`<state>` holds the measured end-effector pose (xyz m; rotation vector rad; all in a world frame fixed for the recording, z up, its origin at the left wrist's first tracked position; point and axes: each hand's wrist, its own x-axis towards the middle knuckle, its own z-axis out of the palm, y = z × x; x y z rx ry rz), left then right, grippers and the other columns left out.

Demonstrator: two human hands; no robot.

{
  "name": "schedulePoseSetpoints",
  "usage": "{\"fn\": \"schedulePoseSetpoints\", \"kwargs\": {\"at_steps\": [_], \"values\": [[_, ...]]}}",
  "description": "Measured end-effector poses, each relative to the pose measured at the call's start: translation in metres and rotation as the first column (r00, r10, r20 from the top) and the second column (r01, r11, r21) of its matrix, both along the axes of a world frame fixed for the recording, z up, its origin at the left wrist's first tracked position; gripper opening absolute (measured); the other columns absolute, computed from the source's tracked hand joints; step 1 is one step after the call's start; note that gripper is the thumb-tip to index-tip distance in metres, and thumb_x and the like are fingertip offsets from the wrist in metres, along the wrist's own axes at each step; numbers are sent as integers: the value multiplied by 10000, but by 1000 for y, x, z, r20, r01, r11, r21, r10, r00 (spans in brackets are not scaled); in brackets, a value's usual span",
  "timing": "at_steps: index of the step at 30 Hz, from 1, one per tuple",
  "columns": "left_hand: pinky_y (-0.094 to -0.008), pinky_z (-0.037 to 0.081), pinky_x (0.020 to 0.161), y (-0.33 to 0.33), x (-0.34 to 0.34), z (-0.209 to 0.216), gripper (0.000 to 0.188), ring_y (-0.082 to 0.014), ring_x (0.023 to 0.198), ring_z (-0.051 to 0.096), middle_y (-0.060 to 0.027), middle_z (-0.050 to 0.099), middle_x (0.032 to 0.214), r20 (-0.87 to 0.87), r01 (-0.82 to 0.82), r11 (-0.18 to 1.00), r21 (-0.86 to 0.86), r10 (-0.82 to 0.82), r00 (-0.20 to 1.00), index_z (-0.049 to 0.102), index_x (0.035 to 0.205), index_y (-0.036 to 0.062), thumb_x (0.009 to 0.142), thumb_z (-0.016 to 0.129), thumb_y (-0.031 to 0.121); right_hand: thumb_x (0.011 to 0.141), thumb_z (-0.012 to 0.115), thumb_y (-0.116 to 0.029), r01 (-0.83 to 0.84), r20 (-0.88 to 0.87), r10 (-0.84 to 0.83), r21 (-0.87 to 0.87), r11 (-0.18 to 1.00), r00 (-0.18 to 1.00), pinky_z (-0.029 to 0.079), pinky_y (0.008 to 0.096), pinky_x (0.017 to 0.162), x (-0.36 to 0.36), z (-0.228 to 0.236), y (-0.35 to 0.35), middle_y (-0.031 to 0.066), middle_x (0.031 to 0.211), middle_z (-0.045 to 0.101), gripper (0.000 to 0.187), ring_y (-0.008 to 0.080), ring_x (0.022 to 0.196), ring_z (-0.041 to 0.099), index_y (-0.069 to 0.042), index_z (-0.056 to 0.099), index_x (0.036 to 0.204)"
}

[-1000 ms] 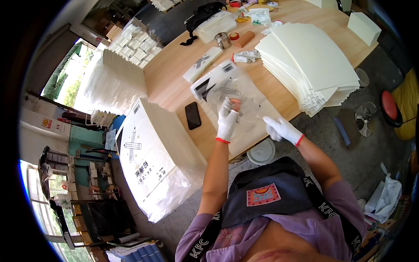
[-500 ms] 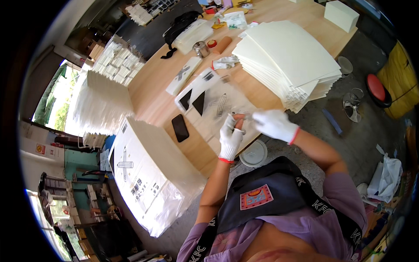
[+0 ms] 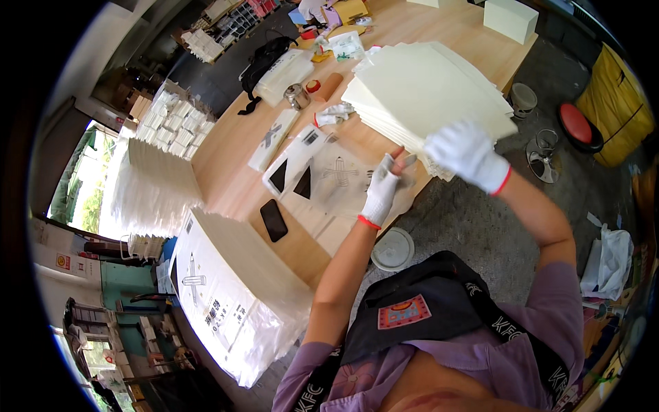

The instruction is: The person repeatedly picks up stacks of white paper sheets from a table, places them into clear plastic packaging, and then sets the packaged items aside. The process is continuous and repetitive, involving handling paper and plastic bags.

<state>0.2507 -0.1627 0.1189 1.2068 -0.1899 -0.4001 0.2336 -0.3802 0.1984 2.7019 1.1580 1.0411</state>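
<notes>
My left hand, in a white glove with bare fingertips and a red cuff, is over the near end of clear plastic bags printed with a crossed-pencil picture and black triangles. Its fingers stretch toward the near corner of the paper stack, their tips partly blurred, with nothing visibly held. My right hand, also gloved, is smeared by motion above the near edge of the large stack of cream paper sheets. Its fingers cannot be made out, nor whether they touch the sheets.
A black phone lies by the bags. At the left stand tall plastic-wrapped paper stacks. Farther back are a metal tin, a loose glove and a black bag. A white-lidded bucket stands below the table edge.
My right hand has moved right and up from beside the left hand to the paper stack. My left hand has moved slightly right and up, fingers pointing at the stack. The view has shifted a little.
</notes>
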Motion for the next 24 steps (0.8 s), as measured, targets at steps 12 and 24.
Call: {"fn": "schedulePoseSetpoints", "kwargs": {"at_steps": [12,24], "values": [[-304,549,673,69,-30,25,395,-194,804,674,-154,675,938,40,43,798,601,-84,996,481,1221,-85,888,532,122,880,619,-193,728,-404,829,686,-5,386,494,345,884,-56,-96,-3,105,1049,636,340,216,960,625,12,566,1147],[-218,517,607,117,-58,46,565,-43,658,512,-62,482,1379,-34,-392,919,-37,391,920,326,1445,93,937,528,238,854,596,-309,268,-655,-64,216,939,753,519,388,664,-84,-37,29,140,1033,627,248,293,755,636,-69,621,916]]}}
